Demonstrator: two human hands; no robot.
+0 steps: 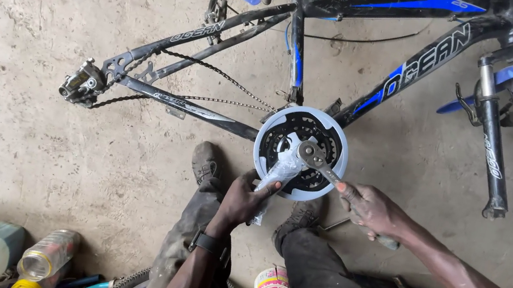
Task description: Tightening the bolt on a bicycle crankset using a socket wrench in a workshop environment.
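Crank arm (279, 174) clamped in left hand (241, 199); wrench (321, 164) gripped by right hand (372, 209). Best braced hard, socket seated square on centre bolt, pushed steadily.

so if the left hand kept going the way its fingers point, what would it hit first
Probably the chainring guard: the left hand, gripping the wrapped crank arm, points up along it toward the crank centre.

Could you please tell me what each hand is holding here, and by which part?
The left hand grips the wrapped crank arm near its lower end; the right hand holds the wrench by its handle, its head on the crank's centre.
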